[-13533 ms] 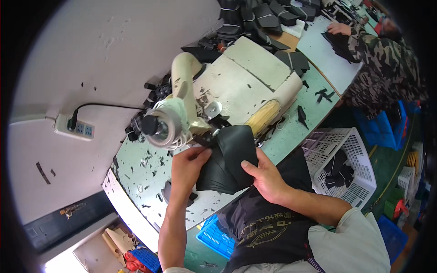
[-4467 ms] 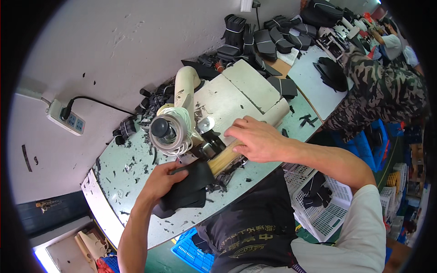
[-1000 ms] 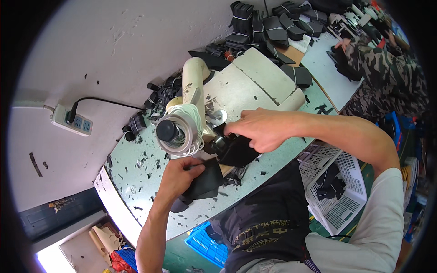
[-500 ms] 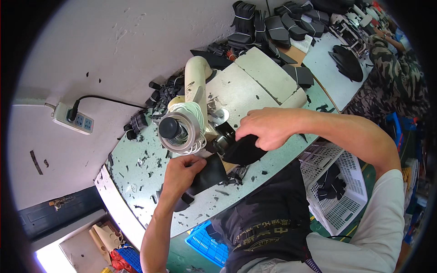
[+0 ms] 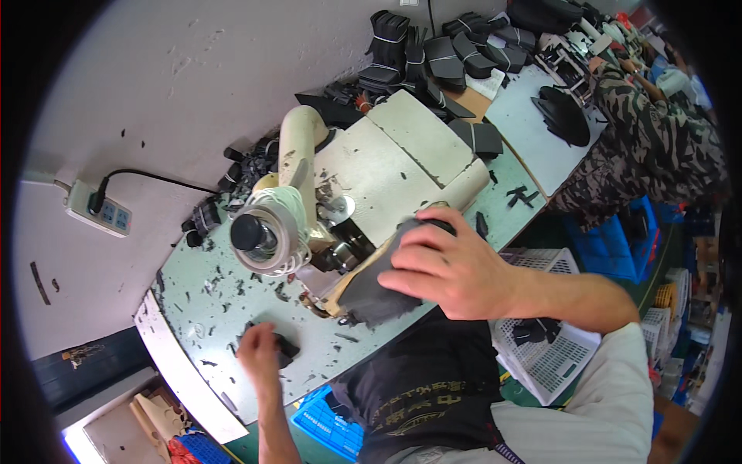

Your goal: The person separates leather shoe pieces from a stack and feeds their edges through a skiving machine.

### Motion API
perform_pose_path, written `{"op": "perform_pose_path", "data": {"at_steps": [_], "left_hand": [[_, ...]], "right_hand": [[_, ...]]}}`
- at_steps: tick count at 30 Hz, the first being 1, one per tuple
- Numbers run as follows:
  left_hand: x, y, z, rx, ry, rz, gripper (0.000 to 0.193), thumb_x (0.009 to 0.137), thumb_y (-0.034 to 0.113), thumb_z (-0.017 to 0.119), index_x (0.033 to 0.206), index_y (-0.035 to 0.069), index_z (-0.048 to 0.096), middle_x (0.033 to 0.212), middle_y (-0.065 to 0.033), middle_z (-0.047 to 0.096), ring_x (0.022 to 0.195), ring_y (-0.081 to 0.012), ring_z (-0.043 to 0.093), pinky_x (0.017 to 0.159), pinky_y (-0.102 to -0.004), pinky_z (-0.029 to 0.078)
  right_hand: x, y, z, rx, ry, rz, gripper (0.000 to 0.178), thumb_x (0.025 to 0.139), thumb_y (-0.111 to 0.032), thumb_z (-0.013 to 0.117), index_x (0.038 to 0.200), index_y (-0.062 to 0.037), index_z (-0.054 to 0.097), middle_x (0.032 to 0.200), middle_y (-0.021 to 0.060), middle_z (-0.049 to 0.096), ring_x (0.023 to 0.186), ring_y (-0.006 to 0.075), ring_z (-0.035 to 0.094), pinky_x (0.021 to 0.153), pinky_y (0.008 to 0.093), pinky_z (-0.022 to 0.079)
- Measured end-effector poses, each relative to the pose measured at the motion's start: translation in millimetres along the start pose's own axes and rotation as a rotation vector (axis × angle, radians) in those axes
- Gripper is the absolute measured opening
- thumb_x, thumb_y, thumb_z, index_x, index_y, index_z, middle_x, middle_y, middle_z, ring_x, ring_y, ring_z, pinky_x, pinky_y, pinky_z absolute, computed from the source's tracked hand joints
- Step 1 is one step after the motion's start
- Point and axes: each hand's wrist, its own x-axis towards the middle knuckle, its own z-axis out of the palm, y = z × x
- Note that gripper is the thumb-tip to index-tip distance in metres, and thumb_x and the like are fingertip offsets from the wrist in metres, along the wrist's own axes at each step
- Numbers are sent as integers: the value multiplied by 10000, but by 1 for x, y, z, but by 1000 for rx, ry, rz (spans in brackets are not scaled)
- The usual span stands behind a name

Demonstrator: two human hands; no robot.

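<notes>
A cream machine (image 5: 406, 147) with a post-like arm stands on the pale green table. My right hand (image 5: 444, 267) is closed over a dark grey flat piece (image 5: 375, 294) in front of the machine's metal working head (image 5: 340, 251). The piece is blurred, and my fingers cover part of it. To the left, my left hand (image 5: 259, 356) is low over the table beside a small black piece (image 5: 286, 352). Motion smears its fingers, so its grip does not show.
Black scraps litter the table (image 5: 224, 309). Bundled dark pieces (image 5: 444, 62) are stacked behind the machine. A power strip (image 5: 97, 209) is on the wall. White crates (image 5: 549, 363) and a blue crate (image 5: 328, 421) stand below. A person in camouflage (image 5: 634, 124) is at the right.
My left hand has moved left and down, away from the machine's head and the black piece it held there. My right hand has come nearer with the dark grey piece. The view has shifted.
</notes>
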Motion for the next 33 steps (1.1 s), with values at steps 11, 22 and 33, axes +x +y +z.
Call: {"op": "perform_pose_path", "data": {"at_steps": [11,22,33], "left_hand": [[-16,-173,-42,-12,271,-465,634,829,473,656,1259,27,520,931,-4,577,740,-109,455,602,-302,371],[30,-158,-19,-189,422,-430,327,729,276,758,763,-20,623,689,-36,582,580,-113,490,517,-278,366],[31,-110,-10,-364,61,105,575,716,9,713,1195,-42,400,1014,-174,599,918,-223,587,798,-341,504]], "right_hand": [[21,55,0,838,283,766,376,779,-94,652,1136,5,587,1008,148,561,949,345,542,922,415,413],[10,-72,63,798,-15,306,212,862,-93,591,1061,-23,616,874,124,631,819,274,627,729,351,502],[119,-64,-19,242,920,-114,376,780,-104,656,1124,12,558,1006,148,559,1005,329,520,857,443,443]]}}
